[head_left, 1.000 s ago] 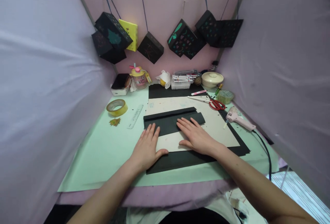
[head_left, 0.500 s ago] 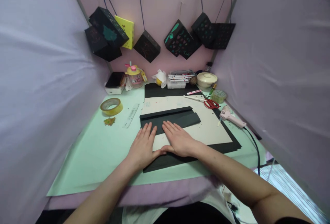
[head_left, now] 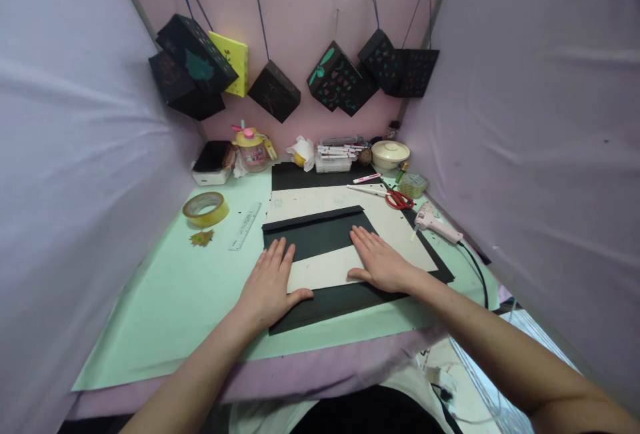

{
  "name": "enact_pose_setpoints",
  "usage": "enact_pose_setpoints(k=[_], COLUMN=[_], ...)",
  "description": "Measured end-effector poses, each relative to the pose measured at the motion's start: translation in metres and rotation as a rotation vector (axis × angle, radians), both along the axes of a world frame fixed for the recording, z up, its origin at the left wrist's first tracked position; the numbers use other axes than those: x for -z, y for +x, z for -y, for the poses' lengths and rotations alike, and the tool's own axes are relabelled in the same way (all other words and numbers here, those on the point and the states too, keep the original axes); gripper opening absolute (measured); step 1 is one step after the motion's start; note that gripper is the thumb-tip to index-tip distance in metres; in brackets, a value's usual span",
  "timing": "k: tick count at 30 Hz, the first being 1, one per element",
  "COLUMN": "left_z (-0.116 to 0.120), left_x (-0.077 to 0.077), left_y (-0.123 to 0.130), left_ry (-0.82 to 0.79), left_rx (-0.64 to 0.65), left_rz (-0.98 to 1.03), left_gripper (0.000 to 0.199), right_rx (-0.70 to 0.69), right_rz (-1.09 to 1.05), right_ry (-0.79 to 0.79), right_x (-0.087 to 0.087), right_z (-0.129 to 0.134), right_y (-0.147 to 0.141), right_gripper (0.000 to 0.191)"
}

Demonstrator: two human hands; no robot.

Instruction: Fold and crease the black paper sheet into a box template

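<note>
A folded piece of black card [head_left: 320, 234] lies on a white sheet [head_left: 325, 273], with a raised fold along its far edge. My left hand [head_left: 267, 284] rests flat, fingertips on the near left corner of the card, thumb stretched out to the right. At the card's right end lies my right hand [head_left: 380, 261], palm down with fingers extended, covering part of that edge. Both hands are open and neither grips anything. Under the white sheet, larger black card [head_left: 330, 307] shows at the front, back and right.
Left of the card are a tape roll [head_left: 205, 210], a leaf [head_left: 202, 238] and a clear ruler [head_left: 245, 226]. Red-handled scissors [head_left: 399, 200], a pink marker [head_left: 367, 179] and a corded glue gun [head_left: 437, 223] lie right. Decorated black boxes [head_left: 275, 91] hang behind.
My right hand has slid rightward along the black card to its right end, away from my left hand. The left hand stays near the left corner. The view has shifted slightly.
</note>
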State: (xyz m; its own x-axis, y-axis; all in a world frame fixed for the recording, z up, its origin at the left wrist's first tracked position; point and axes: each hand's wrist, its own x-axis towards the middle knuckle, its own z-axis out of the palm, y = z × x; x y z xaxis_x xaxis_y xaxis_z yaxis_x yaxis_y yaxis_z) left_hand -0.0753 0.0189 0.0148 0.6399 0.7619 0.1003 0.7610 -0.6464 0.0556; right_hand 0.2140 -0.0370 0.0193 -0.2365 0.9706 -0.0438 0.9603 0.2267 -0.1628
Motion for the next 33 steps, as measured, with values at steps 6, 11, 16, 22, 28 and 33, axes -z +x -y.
enact_pose_setpoints(k=[6, 11, 16, 22, 28, 33], left_z=[0.000, 0.001, 0.001, -0.003, -0.006, -0.007], left_x=[-0.001, -0.002, -0.006, -0.013, -0.019, -0.021], left_y=[0.000, 0.000, 0.001, -0.001, 0.003, 0.006], left_ry=[-0.016, -0.041, -0.075, -0.069, -0.053, -0.040], left_rx=[-0.002, 0.001, -0.006, -0.050, -0.077, -0.085], left_rz=[0.005, 0.024, 0.030, 0.043, 0.037, 0.027], left_gripper=[0.100, 0.102, 0.103, 0.081, 0.069, 0.067], right_rx=[0.068, 0.100, 0.036, -0.094, -0.133, -0.295], right_rz=[0.047, 0.072, 0.015, 0.044, 0.076, 0.005], right_ry=[-0.041, -0.047, 0.099, 0.408, 0.517, 0.427], right_x=[0.000, -0.002, -0.010, -0.020, -0.023, -0.013], right_z=[0.009, 0.012, 0.000, -0.022, -0.029, -0.039], right_y=[0.034, 0.044, 0.048, 0.050, 0.037, 0.022], right_gripper=[0.088, 0.084, 0.073, 0.053, 0.043, 0.040])
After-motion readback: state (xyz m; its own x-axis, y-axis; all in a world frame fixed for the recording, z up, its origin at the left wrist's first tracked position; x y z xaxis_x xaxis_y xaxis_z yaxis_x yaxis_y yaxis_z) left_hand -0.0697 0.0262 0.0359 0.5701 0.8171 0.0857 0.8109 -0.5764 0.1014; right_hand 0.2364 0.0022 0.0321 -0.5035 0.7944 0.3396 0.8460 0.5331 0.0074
